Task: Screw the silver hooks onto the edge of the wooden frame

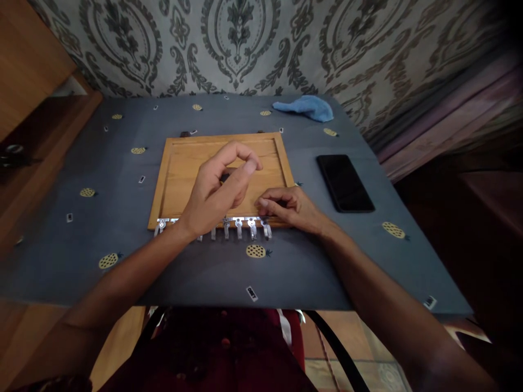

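Note:
A wooden tray-like board (180,163) lies flat on a grey tablecloth with pineapple prints. A metal strip of several hooks (239,224) runs along its near edge. My left hand (216,190) hovers above the board, its fingers curled round a small dark object that I cannot make out. My right hand (292,209) rests on the board's near right corner, its fingertips pinched together at the right end of the hook strip (263,209).
A black phone (344,182) lies face up to the right of the board. A crumpled blue cloth (306,107) sits at the table's far edge by the patterned wall. Wooden furniture (28,71) stands to the left.

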The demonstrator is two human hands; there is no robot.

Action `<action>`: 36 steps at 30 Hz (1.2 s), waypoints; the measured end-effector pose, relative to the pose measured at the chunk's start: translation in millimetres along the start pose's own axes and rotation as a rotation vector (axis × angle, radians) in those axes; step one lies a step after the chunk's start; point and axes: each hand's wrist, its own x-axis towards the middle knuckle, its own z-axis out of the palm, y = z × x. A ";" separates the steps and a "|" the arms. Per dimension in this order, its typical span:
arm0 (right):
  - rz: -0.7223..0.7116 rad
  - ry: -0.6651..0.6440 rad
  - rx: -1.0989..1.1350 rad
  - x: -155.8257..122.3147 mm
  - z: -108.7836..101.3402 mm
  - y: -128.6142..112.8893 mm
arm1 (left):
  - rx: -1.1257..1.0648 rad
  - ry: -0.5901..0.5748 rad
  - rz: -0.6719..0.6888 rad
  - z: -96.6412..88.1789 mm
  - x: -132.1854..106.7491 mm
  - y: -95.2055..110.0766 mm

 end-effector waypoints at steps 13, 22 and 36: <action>0.010 -0.015 -0.009 -0.7 -0.3 -2.3 | 0.014 -0.007 -0.037 1.3 -2.2 1.2; 0.025 -0.017 0.006 -0.4 -0.7 -2.7 | -0.042 -0.001 -0.067 -4.0 -0.7 -3.2; -0.011 -0.023 0.006 0.2 -1.1 -1.6 | -0.055 -0.162 -0.054 -0.4 2.7 -2.4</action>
